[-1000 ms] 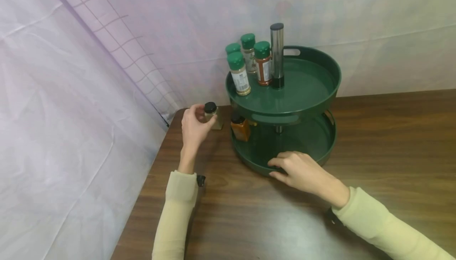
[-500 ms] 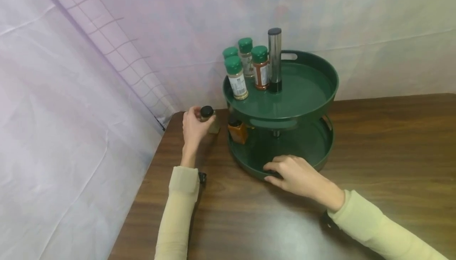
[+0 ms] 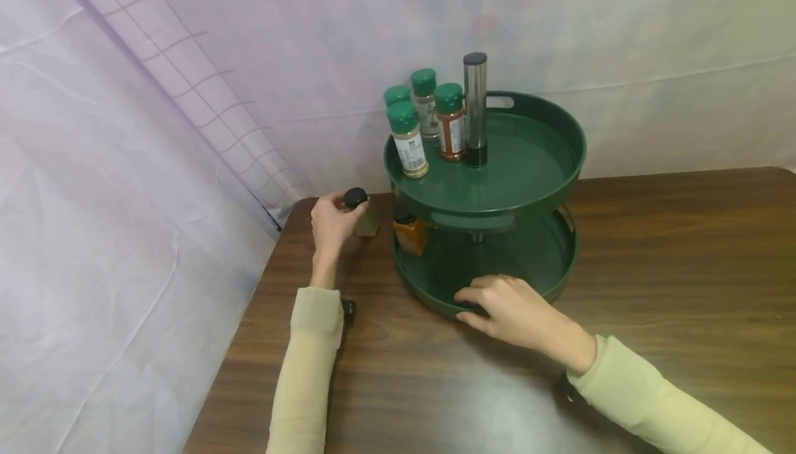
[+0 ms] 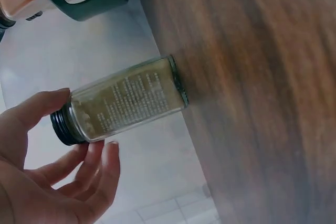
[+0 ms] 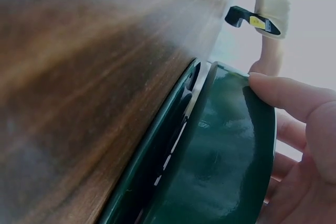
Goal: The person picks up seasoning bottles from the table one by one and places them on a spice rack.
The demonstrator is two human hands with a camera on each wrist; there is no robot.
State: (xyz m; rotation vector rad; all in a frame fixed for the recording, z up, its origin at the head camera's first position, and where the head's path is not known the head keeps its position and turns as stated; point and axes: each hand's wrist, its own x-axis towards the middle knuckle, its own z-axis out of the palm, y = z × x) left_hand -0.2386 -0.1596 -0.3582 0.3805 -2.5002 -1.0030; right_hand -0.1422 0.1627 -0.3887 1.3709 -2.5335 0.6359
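A square glass spice jar (image 3: 367,222) with a black cap and greenish powder stands upright at the table's back left. My left hand (image 3: 331,222) pinches it near the neck, the thumb on one side and fingertips on the other, as the left wrist view shows. The two-tier green tray (image 3: 535,191) stands to its right. My right hand (image 3: 506,309) grips the lower tier's front rim (image 5: 226,145), thumb on one face and fingers behind. An orange-brown spice jar (image 3: 410,238) with a black cap sits on the lower tier's left side.
Several green-capped spice bottles, one of them with red contents (image 3: 450,126), stand on the upper tier's left, by the metal post (image 3: 475,105). White curtains hang behind and at the left. The wooden table (image 3: 671,260) extends to the right.
The head view has shifted slightly. My left thumb sits a little higher on the jar, closer to the cap. The jar, tray and right hand keep nearly the same places.
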